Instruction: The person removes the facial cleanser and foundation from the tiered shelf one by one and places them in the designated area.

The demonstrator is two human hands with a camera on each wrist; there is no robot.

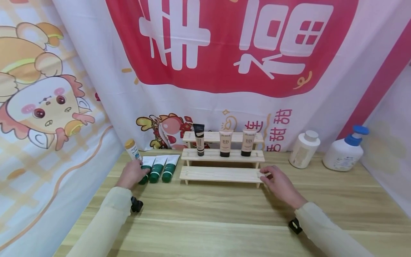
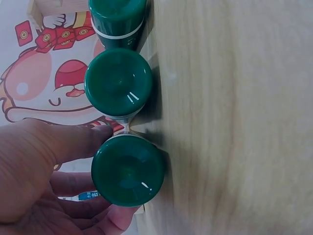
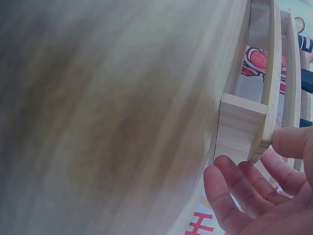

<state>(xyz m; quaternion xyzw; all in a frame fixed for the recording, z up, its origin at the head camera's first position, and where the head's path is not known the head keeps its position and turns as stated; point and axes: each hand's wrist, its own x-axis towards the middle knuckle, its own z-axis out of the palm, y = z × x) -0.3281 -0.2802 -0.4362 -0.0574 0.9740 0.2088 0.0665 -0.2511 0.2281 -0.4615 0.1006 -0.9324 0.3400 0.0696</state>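
Note:
My left hand [image 1: 132,174] is at the leftmost of three white tubes with green caps, which lie side by side at the rack's left. In the left wrist view, its thumb and curled fingers grip that tube near its green cap [image 2: 128,170]. The middle tube [image 1: 158,169] and the right tube [image 1: 171,168] lie beside it. At the right end of the wooden tiered rack [image 1: 221,174], my right hand [image 1: 282,185] pinches the corner of the lowest shelf. Thumb and fingers meet the shelf end [image 3: 264,132] in the right wrist view.
A black tube [image 1: 199,140] and two BB cream tubes [image 1: 226,142] stand on the rack's middle tier. An orange-capped tube [image 1: 132,149] is behind my left hand. Further right are a white bottle [image 1: 304,150] and a blue-topped pump bottle [image 1: 343,153]. Printed curtains hang behind.

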